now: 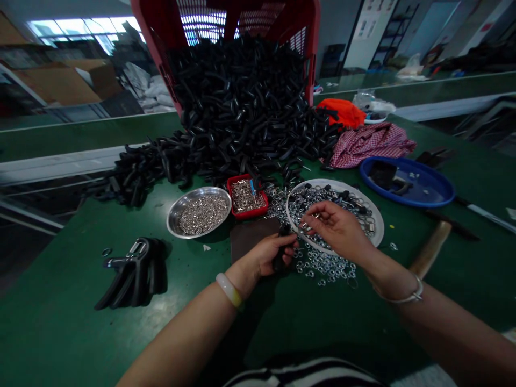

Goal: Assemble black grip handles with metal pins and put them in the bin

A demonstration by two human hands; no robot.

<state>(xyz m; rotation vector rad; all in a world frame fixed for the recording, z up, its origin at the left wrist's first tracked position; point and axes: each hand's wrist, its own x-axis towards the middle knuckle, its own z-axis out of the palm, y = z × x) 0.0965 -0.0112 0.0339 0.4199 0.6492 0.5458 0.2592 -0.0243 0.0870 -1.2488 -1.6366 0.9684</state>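
Observation:
My left hand (271,253) is closed round a black plastic handle piece (281,244), held upright just in front of a dark brown pad (250,236). My right hand (336,228) is over the near rim of a white plate (373,212) of small metal rings and black parts, its fingertips pinched on small silver metal parts (309,223). Loose silver rings (326,264) lie on the green table under that hand. A pale bangle is on my left wrist and a thin silver bracelet on my right.
A huge heap of black handle pieces (242,113) spills from a tipped red crate (306,32). A steel bowl of small metal bits (199,212), a red box of pins (246,196), a blue tray (407,180), checked cloth (368,142), a wooden hammer handle (429,250) and assembled black pieces (135,271) lie about.

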